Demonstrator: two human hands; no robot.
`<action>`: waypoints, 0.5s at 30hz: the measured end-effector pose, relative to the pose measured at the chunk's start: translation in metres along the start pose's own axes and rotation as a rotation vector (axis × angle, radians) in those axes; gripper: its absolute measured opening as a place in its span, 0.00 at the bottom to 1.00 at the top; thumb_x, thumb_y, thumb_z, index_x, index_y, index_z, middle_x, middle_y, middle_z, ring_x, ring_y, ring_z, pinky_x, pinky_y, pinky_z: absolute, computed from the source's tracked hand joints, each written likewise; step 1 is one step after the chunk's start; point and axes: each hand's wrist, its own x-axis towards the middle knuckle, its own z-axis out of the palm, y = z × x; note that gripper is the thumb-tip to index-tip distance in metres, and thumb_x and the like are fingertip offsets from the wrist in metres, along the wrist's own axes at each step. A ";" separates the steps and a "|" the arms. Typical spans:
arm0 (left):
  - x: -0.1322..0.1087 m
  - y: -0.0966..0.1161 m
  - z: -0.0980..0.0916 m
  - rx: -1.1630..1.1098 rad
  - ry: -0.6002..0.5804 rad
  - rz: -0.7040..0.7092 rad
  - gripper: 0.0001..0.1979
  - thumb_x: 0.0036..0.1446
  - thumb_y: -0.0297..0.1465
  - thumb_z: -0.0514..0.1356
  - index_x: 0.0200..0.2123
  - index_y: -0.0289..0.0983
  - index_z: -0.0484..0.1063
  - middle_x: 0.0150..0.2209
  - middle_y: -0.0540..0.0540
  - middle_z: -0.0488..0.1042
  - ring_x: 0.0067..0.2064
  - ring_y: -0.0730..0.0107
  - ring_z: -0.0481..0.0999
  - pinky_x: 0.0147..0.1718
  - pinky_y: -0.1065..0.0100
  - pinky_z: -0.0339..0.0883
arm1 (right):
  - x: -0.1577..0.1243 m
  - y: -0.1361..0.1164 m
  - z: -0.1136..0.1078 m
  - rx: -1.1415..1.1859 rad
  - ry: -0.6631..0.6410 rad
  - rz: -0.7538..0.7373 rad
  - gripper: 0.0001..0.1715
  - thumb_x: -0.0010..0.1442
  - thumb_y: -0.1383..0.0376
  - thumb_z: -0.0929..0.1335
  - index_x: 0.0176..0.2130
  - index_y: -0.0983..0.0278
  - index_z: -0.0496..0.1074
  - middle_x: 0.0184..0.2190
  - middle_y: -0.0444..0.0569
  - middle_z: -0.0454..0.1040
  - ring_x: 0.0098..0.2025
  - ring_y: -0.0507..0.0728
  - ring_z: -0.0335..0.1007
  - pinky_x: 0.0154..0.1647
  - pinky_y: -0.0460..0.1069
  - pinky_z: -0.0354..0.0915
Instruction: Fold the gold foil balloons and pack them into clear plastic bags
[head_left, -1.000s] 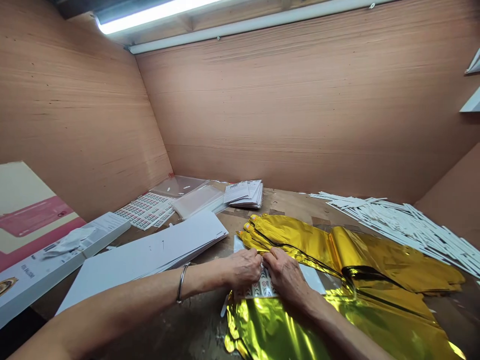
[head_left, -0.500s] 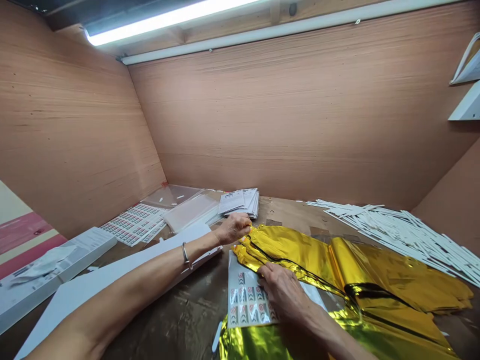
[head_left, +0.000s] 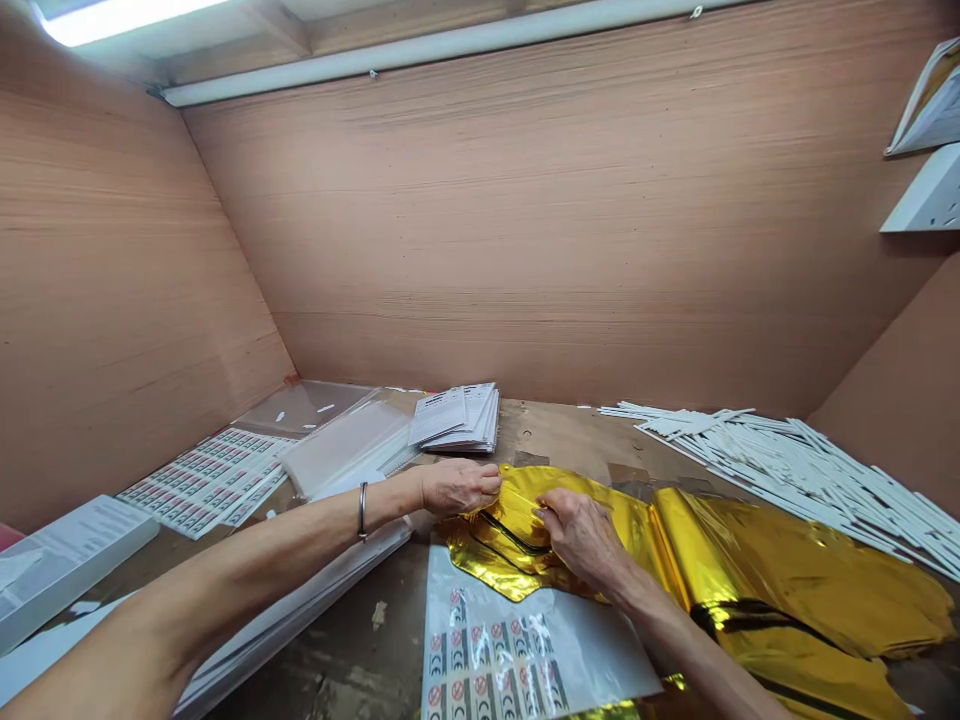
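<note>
A flat, shiny gold foil balloon (head_left: pixel 517 580) lies across the others of its kind, with dark crease lines on it. My left hand (head_left: pixel 461 487) pinches its far left edge between closed fingers. Farther right, my right hand (head_left: pixel 581 535) has its fingers closed on the foil, and the fingertips are partly hidden. Under the near edge of the balloon lies a sticker sheet (head_left: pixel 517 650) printed with CE marks and red no-symbols. More folded gold foil (head_left: pixel 817 570) spreads out to the right of my right forearm.
White sticks (head_left: pixel 780 465) lie heaped at the back right. Printed leaflets (head_left: pixel 457 415) are stacked at the back, beside clear plastic bags (head_left: pixel 341 450). Further label sheets (head_left: pixel 214 475) and a white box (head_left: pixel 75 560) stand left. A wooden wall (head_left: pixel 525 230) closes the back.
My right hand has moved up and away from the sticker sheet onto the foil, nearer my left hand. More of the sticker sheet shows. The view has shifted right.
</note>
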 end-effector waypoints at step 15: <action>-0.006 -0.012 0.015 0.114 -0.093 0.325 0.05 0.53 0.24 0.51 0.31 0.36 0.66 0.34 0.43 0.68 0.35 0.67 0.64 0.36 0.69 0.58 | 0.020 -0.027 0.017 -0.122 -0.066 -0.214 0.15 0.57 0.58 0.59 0.38 0.61 0.69 0.39 0.51 0.65 0.41 0.57 0.59 0.34 0.47 0.56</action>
